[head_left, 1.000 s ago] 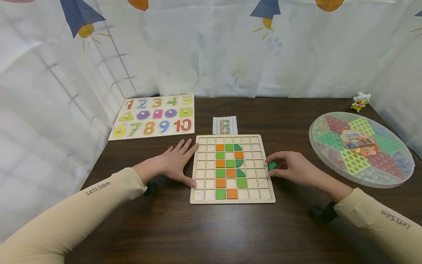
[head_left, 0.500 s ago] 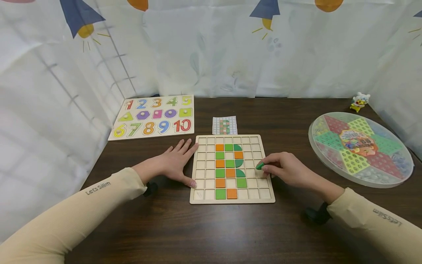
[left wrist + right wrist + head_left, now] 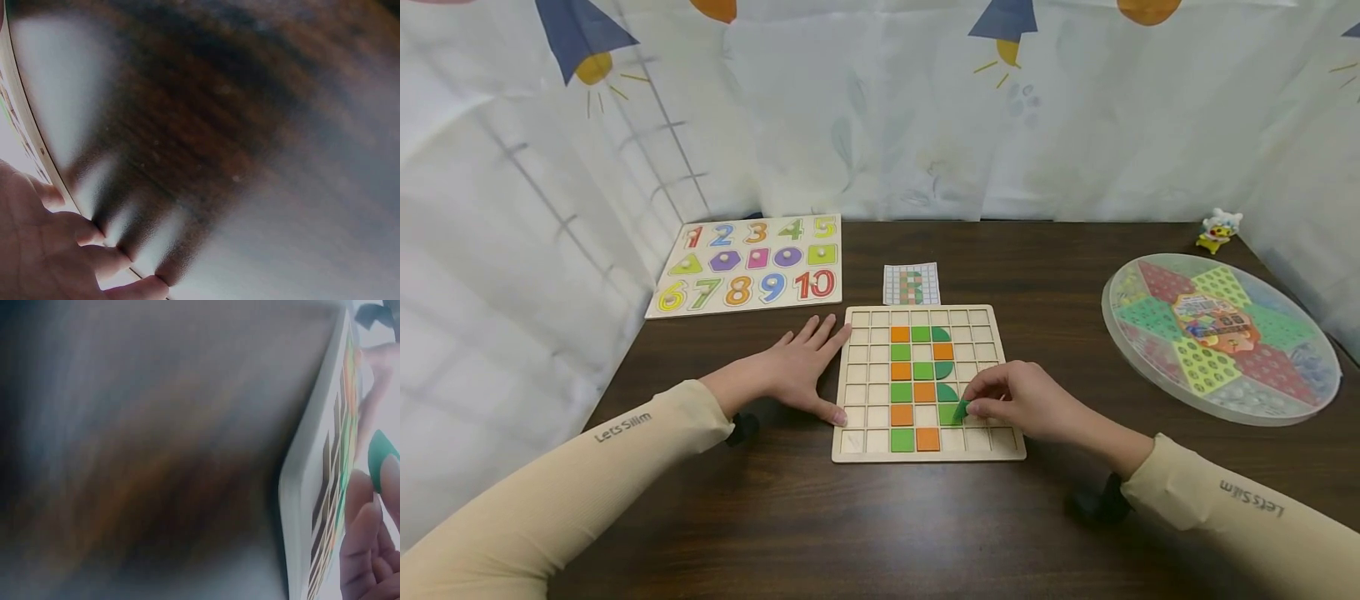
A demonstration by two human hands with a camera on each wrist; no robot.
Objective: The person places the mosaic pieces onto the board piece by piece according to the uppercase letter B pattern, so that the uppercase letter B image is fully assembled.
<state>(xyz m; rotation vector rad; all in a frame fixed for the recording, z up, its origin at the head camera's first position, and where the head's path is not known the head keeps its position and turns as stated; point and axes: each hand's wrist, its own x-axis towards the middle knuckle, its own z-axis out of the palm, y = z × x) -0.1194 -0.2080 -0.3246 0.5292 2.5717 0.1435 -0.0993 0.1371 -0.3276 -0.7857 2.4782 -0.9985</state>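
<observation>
A wooden grid board (image 3: 858, 373) lies on the table, with orange and green square tiles and several dark green quarter-round tiles set in its middle columns. My left hand (image 3: 796, 371) rests spread at the board's left edge, thumb and fingertips touching the rim. Between thumb and fingers, my right hand (image 3: 1028, 400) pinches a dark green rounded tile (image 3: 379, 456). In the head view that tile is tilted over the light green square (image 3: 948, 412) in the second row from the front. Whether it touches the board I cannot tell.
Behind the board lies a small pattern card (image 3: 912, 284). A number-and-shape puzzle (image 3: 745, 267) is at the back left. To the right lies a round Chinese checkers box (image 3: 1221, 333), with a small toy figure (image 3: 1219, 231) behind it.
My right hand has carried the dark green tile leftward from beside the board's right edge to over the tiled columns. The left hand has stayed put.
</observation>
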